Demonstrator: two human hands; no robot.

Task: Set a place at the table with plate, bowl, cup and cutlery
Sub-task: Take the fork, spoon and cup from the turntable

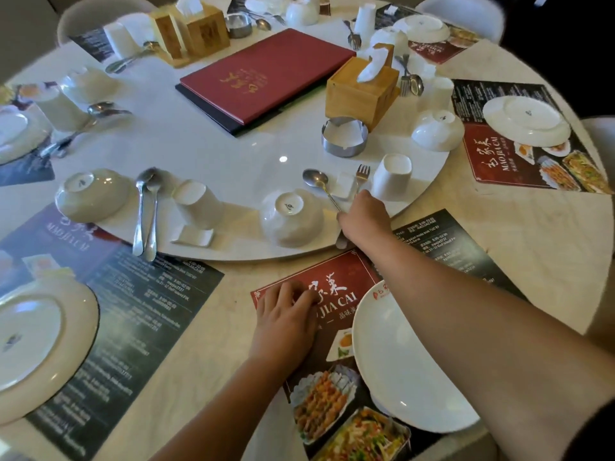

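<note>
- The right hand [363, 218] reaches out to the near edge of the turntable [233, 154]. Its fingers are curled round the handle of a spoon [316, 179], and a handle end pokes out below the hand.
- The spoon's bowl lies face up on the turntable, just beyond the hand, between an upturned bowl [291, 217] and a small white cutlery rest [344, 185].
- A fork [362, 170] lies beside the rest with its prongs pointing away. Its handle runs under the hand, and I cannot tell whether the hand holds it too.
- A white cup [392, 176] stands upside down on the turntable, just right of the fork.
- The left hand [286, 316] rests on the red and black placemat [336, 269]. Its fingers are loosely bent, with the tips on the paper, and it holds nothing.
- A white plate [399, 367] sits right way up on the placemat's right side, partly hidden by the right forearm.
- The placemat lies on the pale table [532, 247], near the turntable's rim.
- Farther back on the turntable are a red menu [266, 78], a wooden tissue box [361, 94] and a metal ashtray [344, 137].
</note>
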